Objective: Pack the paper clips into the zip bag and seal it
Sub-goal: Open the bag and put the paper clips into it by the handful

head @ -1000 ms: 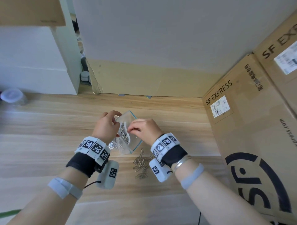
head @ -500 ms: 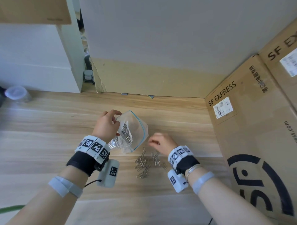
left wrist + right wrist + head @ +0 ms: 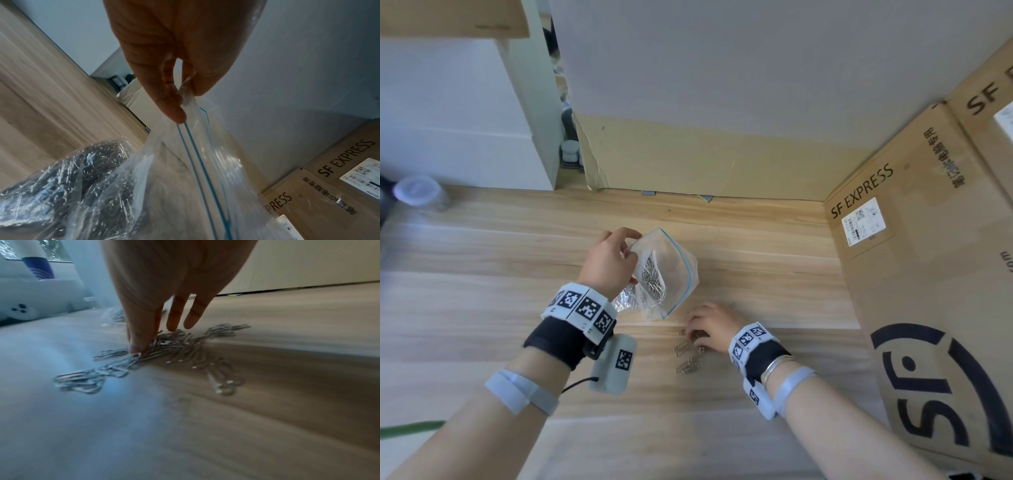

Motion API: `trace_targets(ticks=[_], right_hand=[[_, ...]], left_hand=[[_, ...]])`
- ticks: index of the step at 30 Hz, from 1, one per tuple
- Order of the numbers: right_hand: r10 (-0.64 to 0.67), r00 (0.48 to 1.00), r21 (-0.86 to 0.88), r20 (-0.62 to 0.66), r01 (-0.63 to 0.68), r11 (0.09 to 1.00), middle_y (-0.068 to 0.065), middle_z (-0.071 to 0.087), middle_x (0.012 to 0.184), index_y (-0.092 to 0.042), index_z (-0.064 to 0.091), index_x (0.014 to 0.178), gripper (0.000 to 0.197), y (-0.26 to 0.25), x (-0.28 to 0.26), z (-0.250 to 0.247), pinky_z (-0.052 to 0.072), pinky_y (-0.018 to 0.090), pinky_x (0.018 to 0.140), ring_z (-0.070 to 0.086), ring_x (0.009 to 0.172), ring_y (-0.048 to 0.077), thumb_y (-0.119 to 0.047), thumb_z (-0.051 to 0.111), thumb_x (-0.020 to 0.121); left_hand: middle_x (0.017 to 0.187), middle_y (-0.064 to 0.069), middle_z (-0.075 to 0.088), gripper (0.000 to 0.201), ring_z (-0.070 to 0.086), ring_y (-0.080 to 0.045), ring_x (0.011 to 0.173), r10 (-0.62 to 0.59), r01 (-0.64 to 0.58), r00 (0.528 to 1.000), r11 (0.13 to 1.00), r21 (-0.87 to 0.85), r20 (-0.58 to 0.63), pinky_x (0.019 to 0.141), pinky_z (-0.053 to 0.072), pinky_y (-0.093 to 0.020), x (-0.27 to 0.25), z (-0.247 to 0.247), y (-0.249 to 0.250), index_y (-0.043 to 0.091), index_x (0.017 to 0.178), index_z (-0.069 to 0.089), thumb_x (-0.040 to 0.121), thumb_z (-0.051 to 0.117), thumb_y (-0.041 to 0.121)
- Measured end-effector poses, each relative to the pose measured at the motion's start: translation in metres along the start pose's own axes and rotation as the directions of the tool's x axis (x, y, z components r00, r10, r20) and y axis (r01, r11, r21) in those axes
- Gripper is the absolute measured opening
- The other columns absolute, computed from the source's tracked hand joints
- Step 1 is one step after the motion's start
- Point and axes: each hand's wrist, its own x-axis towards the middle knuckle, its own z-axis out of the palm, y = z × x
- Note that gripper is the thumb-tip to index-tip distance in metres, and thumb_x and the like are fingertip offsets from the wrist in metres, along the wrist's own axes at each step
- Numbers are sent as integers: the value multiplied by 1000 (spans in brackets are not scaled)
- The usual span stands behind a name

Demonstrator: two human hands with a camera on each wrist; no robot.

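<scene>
Closest to you, your right hand is down on the loose paper clips on the wooden table. The fingers are mostly straight and a little spread. The tips touch the heap, but nothing is pinched yet. These clips lie just on your side of the zip bag.

Here is what could go wrong. The clips are thin, flat and hooked together. If you grab fast, you may lift only one or two. A hooked string of them could drag along and fall off on the way up. If you push instead of pinch, they may slide away across the smooth wood.

A little farther out, your left hand pinches the top corner of the zip bag between thumb and fingertip, right at the blue zip line. The bag hangs tilted with its bottom on the table, and a big bunch of clips sits inside. The mouth is open, but only one side is held. It may droop shut, so new clips could hit the edge and spill. If the bag tips, the clips inside could pour out. The pinch is small, so the heavy bag could slip.

The big cardboard box stands far to the right of the bag.

A second ago your right hand was up at the bag's mouth. Now it is down on the heap. Your left hand holds the bag much the same.
</scene>
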Motion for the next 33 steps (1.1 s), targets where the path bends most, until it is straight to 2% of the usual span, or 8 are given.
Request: trace_targets(ticks=[4, 7, 9, 11, 14, 18, 24, 33], right_hand=[[81, 997, -30, -12, -82, 996, -2, 42, 139, -30, 52, 124, 51, 9, -11, 0, 25, 45, 110, 28, 132, 23, -42, 66, 77], [68, 997, -115, 35, -63, 991, -3, 25, 149, -44, 33, 134, 81, 3, -16, 11, 14, 48, 111, 19, 135, 25, -50, 73, 64], [84, 996, -152, 33, -78, 985, -6, 20, 151, -48, 30, 133, 86, 5, -17, 19, 14, 50, 111, 16, 135, 25, -51, 75, 60], [115, 993, -80, 4, -114, 990, -7, 25, 149, -44, 37, 131, 76, 12, -17, 20, 19, 48, 110, 20, 134, 24, -46, 74, 65], [125, 992, 123, -24, -122, 985, 4, 42, 138, -25, 55, 123, 47, 24, -17, 15, 29, 39, 108, 32, 126, 26, -26, 69, 78], [155, 987, 187, -52, -143, 972, 11, 53, 124, -13, 63, 111, 26, 29, -16, 12, 37, 35, 99, 46, 115, 28, -13, 59, 85], [149, 986, 195, -75, -132, 972, 12, 60, 114, -9, 65, 106, 22, 27, -14, 5, 41, 35, 91, 53, 106, 28, -11, 57, 86], [185, 973, 233, -136, -150, 961, 7, 67, 103, -14, 70, 94, 20, 26, -13, 2, 48, 35, 85, 61, 95, 25, -8, 58, 80]], left_hand=[[96, -10, 44, 32, 58, -26, 66, 6, -6, 1000, 1000, -1, -8, 38, 46, -8, 0, 1, 0, 12, 116, 57, 89, 45, 0], [95, -9, 44, 32, 57, -25, 67, 5, -5, 1000, 1000, -10, -7, 39, 47, -9, 1, 2, 1, 12, 116, 57, 89, 45, 0], [95, -8, 43, 32, 57, -25, 67, 3, -3, 1000, 1000, -12, -5, 39, 47, -9, 2, 2, 0, 12, 116, 57, 89, 45, 0], [94, -9, 43, 32, 57, -24, 66, 6, -6, 1000, 1000, -9, -8, 38, 47, -9, 2, 1, 0, 12, 116, 57, 89, 45, -1], [94, -9, 43, 32, 56, -23, 62, 5, -6, 1000, 1000, -9, -14, 39, 47, -9, 2, 1, -2, 11, 115, 57, 88, 45, -1], [93, -8, 43, 31, 56, -20, 59, 3, -3, 1000, 1000, -10, -12, 38, 46, -8, 3, 2, -1, 11, 115, 57, 89, 45, 0], [86, -1, 41, 31, 57, -19, 59, -11, 11, 1000, 1000, -9, 2, 40, 49, -10, 4, 3, 0, 13, 116, 56, 89, 46, 1], [90, -3, 42, 31, 57, -19, 62, -14, 14, 1000, 1000, 5, 10, 43, 53, -15, 4, 2, 0, 14, 116, 57, 89, 46, 1]])
